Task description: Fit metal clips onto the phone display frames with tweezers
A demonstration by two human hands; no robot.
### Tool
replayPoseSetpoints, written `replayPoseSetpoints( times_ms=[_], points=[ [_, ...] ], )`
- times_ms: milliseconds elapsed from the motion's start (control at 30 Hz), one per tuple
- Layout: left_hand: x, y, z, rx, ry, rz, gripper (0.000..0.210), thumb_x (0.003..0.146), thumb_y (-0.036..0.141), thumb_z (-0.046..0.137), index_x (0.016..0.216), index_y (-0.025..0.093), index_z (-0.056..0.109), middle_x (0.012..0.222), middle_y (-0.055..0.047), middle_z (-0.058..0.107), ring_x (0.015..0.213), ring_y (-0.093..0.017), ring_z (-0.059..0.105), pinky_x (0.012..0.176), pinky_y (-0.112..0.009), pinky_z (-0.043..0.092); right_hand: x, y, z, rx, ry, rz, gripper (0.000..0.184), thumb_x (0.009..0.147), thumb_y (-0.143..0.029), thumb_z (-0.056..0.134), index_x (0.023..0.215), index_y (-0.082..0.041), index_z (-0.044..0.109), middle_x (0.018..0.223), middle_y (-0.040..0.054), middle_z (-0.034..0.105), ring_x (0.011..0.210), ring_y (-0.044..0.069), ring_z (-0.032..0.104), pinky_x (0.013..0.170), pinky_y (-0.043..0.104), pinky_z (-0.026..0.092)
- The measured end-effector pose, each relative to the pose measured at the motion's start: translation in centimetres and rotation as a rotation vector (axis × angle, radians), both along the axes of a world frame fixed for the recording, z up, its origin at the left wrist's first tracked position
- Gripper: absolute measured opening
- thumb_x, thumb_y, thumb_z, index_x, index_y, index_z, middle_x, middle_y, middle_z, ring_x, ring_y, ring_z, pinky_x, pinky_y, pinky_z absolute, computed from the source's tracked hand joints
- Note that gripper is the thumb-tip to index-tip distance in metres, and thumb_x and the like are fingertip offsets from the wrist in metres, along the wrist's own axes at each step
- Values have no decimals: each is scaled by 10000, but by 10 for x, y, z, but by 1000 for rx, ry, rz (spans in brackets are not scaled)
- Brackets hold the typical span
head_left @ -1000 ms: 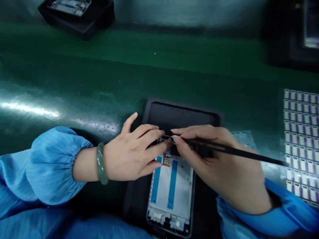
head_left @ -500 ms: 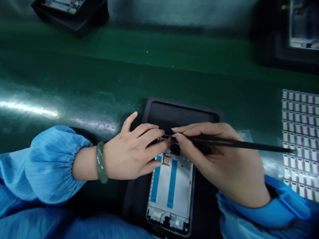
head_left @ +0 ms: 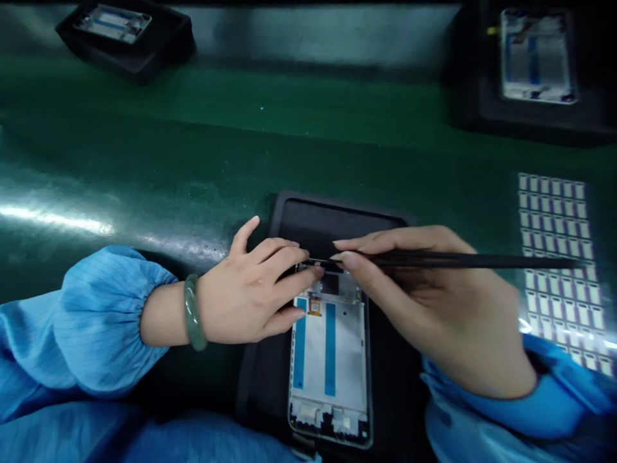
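Note:
A phone frame (head_left: 315,354) with two blue strips (head_left: 330,350) and a small orange flex connector (head_left: 315,307) lies in a black tray (head_left: 284,212). My left hand (head_left: 255,289) rests palm down over its upper left corner, fingers spread, fingertips touching the frame's top end. Between thumb and fingers, my right hand (head_left: 424,289) pinches black tweezers (head_left: 463,260), held nearly level. Their tips reach the top edge of the frame beside my left fingertips. Whether the tips grip anything is too small to make out.
To the right lies a sheet of small white and purple labels (head_left: 554,238). Another phone frame (head_left: 537,58) sits on a black block (head_left: 506,119) at the back right. At the back left a further phone frame (head_left: 113,24) rests on a black block (head_left: 144,61).
The tweezers have swung to a more level angle and my right hand has shifted slightly. My left hand stays on the frame's corner. The camera view has moved a little.

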State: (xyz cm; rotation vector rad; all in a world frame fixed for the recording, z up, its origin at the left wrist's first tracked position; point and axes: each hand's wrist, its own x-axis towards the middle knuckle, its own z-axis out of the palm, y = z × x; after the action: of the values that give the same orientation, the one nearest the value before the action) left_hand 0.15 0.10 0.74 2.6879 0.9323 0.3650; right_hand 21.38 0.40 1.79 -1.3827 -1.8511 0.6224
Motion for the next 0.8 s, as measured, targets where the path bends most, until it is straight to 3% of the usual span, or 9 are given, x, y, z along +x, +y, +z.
replayPoseSetpoints(
  times_ms=[267, 433, 800],
  points=[
    [1, 0, 0, 4, -5, 6, 386, 961, 353, 434, 1280, 164, 542, 1252, -123, 596, 1180, -280, 517, 1103, -654, 202, -4, -2, -6, 63, -92, 74, 147, 849, -189, 659, 962, -236, 576, 898, -6, 697, 821, 137, 703, 685, 249, 575],
    [1, 0, -2, -4, -15, 13, 388, 962, 364, 434, 1278, 166, 543, 1262, -125, 593, 1178, -282, 517, 1103, -656, 196, 0, -3, -5, 11, -24, 48, 132, 841, -222, 671, 940, -245, 587, 900, -8, 702, 803, 143, 711, 619, 242, 577],
    [0, -1, -2, -14, -26, 6, 387, 962, 363, 436, 1278, 165, 540, 1260, -119, 595, 1175, -290, 524, 1092, -669, 198, 3, -1, -7, -18, 24, 96, 146, 837, -202, 672, 943, -255, 588, 911, -11, 695, 858, 153, 702, 716, 282, 574]
  ],
)
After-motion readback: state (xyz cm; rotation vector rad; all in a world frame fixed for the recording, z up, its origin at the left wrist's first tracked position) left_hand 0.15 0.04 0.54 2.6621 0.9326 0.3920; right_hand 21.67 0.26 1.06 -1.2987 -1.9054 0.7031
